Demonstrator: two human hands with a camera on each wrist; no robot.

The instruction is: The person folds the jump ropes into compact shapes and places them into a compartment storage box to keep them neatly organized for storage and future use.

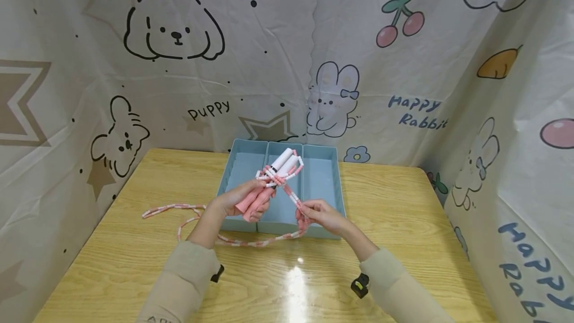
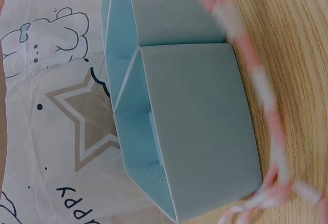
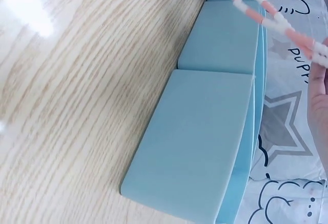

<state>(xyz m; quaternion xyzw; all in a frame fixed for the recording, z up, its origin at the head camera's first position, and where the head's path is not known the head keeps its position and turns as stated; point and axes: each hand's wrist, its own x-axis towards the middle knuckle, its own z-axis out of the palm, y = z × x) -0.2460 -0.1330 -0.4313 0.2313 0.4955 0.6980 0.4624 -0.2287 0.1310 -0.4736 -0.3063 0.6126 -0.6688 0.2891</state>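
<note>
My left hand [image 1: 239, 202] grips the two pink-and-white handles [image 1: 273, 176] of a skipping rope, held together above the blue tray [image 1: 323, 173]. The beaded pink-and-white rope [image 1: 289, 193] is wound round the handles. A stretch of this rope runs down to my right hand [image 1: 316, 213], which pinches it in front of the tray. The rope's loose end [image 1: 179, 209] trails left across the table. In the left wrist view the blurred rope [image 2: 256, 80] crosses beside the tray's wall [image 2: 205, 131]. Seen from the right wrist, the rope [image 3: 266, 19] passes over the tray [image 3: 205, 131].
The blue tray has three compartments and stands at the back middle of a wooden table [image 1: 403, 213]. A cartoon-printed cloth [image 1: 269, 54] hangs behind and at both sides, close to the table's edges.
</note>
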